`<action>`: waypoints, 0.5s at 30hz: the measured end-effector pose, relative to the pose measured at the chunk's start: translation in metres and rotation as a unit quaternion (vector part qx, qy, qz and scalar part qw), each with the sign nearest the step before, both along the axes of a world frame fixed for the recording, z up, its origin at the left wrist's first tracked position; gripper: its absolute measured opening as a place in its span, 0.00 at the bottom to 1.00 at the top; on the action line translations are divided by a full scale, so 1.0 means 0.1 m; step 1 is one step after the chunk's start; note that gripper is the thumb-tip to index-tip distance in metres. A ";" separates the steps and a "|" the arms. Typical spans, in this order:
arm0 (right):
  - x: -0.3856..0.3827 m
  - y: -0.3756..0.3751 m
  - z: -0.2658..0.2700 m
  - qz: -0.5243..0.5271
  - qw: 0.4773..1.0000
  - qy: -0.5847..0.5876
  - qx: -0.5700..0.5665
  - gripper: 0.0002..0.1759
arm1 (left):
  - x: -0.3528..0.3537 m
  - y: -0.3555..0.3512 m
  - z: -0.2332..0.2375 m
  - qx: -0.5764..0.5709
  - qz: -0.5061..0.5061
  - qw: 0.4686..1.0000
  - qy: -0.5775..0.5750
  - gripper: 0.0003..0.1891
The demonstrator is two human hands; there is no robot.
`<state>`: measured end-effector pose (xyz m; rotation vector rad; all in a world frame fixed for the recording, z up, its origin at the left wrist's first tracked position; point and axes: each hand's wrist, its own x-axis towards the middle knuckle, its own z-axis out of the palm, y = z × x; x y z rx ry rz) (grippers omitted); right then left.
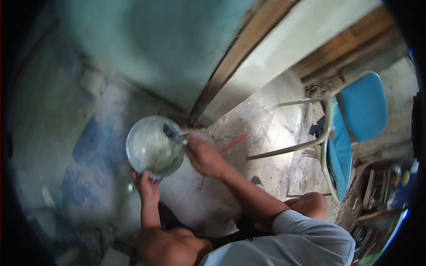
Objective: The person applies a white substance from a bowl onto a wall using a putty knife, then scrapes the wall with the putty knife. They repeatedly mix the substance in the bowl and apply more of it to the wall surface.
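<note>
A round light-grey pail (132, 144) with a whitish mass inside stands in front of me, left of the middle of the view. My left hand (147, 182) grips its near rim, the fingers closed at the edge. From the right, my right hand (205, 155) is wrapped round a paintbrush (172, 133) with a dark end and a lighter grey band. The brush overlaps the right side of the pail's opening, its dark end pointing up and left; my fingers hide its handle.
A chair (365, 108) with blue pads and a pale frame lies tipped to the right. A thin red stick (234, 144) is on the dusty floor. Ahead rises a pale green wall (155, 48) beside a wooden post (239, 53). Assorted items (390, 181) crowd the far right.
</note>
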<state>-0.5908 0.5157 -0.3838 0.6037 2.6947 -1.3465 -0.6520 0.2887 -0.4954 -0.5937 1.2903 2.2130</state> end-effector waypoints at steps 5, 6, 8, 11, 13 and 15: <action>-0.15 -0.02 0.29 0.093 0.980 -0.091 0.151 0.15 | 0.04 0.04 0.00 0.018 -0.013 1.000 0.012 0.33; -0.20 -0.05 0.26 0.111 0.979 -0.090 0.142 0.15 | 0.06 0.07 0.02 0.013 -0.006 1.000 0.010 0.33; -0.28 -0.05 0.22 0.117 0.958 -0.118 0.235 0.16 | 0.08 0.12 0.02 0.021 -0.007 1.000 0.016 0.34; -0.49 0.05 0.23 0.115 0.956 -0.129 0.238 0.16 | 0.11 0.14 0.04 0.024 -0.026 0.999 0.015 0.36; -0.52 0.04 0.25 0.090 0.951 -0.093 0.281 0.15 | 0.12 0.14 0.08 0.023 -0.030 0.999 0.011 0.37; -0.55 0.09 0.23 0.100 0.950 -0.095 0.280 0.15 | 0.13 0.15 0.09 0.003 -0.043 0.999 0.021 0.35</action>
